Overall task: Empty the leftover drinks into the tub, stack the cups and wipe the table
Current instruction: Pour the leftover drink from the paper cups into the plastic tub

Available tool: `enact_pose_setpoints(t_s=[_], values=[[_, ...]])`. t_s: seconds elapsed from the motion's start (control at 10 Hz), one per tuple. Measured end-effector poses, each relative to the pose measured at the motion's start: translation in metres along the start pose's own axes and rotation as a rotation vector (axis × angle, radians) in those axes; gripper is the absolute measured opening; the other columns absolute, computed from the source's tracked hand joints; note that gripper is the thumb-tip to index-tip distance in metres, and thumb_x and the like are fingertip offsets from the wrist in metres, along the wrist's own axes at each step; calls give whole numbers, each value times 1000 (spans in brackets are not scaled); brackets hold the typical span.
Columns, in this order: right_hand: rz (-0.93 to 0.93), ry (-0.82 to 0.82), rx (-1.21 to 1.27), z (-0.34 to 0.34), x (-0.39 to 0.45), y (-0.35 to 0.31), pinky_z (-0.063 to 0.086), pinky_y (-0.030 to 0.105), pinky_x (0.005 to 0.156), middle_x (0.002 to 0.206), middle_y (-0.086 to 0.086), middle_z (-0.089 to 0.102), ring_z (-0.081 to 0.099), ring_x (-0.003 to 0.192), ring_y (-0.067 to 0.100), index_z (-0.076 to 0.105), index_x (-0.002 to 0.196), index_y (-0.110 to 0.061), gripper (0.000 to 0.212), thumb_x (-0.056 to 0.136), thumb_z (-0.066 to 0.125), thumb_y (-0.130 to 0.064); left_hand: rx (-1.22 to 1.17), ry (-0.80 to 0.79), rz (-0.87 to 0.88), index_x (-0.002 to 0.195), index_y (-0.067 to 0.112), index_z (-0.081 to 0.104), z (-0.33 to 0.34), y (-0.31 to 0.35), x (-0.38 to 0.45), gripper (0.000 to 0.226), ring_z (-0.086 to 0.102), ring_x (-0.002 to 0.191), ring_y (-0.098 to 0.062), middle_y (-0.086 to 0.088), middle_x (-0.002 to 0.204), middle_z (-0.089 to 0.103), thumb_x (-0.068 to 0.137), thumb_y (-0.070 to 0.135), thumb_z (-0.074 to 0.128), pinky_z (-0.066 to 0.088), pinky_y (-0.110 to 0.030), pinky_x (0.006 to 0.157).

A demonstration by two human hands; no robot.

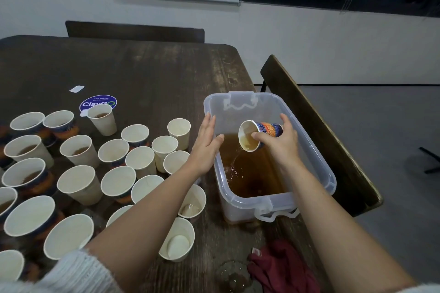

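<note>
Nearest to us, at the table's near edge, we see a dark red cloth lying crumpled beside a small wet puddle on the wooden table.

To the left, we find a crowd of upright paper cups covering the near-left part of the table. Most are plain white; several carry a blue-and-orange print. Some hold a shallow layer of brown drink, as in the cup at far left; others look drained, and we cannot tell for a few. One near cup has a pale round object in its bottom.

On the right stands the clear plastic tub, partly filled with brown liquid.

Our left hand is released, fingers straight and together, its palm against the tub's left rim. Our right hand grasps a printed cup, tipped on its side above the tub with its mouth facing left; a thin brown stream runs from its lip into the liquid below.

Farther off, a lone white cup with a little drink stands on a round blue sticker, with a white paper scrap beyond. Two dark chairs border the table's far and right sides.
</note>
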State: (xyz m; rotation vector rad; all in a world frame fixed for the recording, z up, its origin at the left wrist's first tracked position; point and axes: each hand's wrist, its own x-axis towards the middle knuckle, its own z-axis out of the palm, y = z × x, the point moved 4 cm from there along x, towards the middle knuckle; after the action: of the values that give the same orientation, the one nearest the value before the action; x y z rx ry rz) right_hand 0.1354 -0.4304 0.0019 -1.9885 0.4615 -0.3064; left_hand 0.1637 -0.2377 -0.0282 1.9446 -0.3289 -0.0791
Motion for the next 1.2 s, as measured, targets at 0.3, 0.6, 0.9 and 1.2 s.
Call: enact_pose_setpoints(t_s=[0.3, 0.6, 0.9, 1.2], values=[[-32, 30, -25, -2, -2, -3, 45, 40, 101, 150, 6, 31, 42, 131, 26, 25, 152, -29, 94, 76, 82, -31, -10, 0, -2, 154, 27, 5, 0, 0, -1, 57, -2, 148, -10, 11, 161, -7, 104, 29, 34, 9, -43, 122], [-92, 36, -105, -2, -3, -7, 45, 39, 102, 152, 7, 29, 39, 133, 25, 24, 152, -26, 93, 78, 80, -31, -7, 6, 5, 154, 27, 5, 1, 0, 0, 57, -1, 148, -10, 10, 162, -6, 104, 29, 34, 9, -38, 120], [-134, 45, -160, -1, -2, -6, 45, 37, 101, 151, 7, 28, 38, 133, 25, 23, 152, -27, 95, 77, 81, -34, -8, 6, 13, 154, 25, 6, 0, 0, 0, 57, -1, 148, -10, 9, 162, -6, 104, 27, 35, 9, -39, 121], [-184, 59, -199, 0, -4, -7, 43, 34, 102, 152, 6, 27, 36, 135, 23, 23, 152, -25, 96, 76, 81, -36, -3, 6, 8, 154, 27, 6, 0, -1, 1, 57, 0, 148, -10, 10, 162, -6, 104, 28, 35, 10, -42, 121]])
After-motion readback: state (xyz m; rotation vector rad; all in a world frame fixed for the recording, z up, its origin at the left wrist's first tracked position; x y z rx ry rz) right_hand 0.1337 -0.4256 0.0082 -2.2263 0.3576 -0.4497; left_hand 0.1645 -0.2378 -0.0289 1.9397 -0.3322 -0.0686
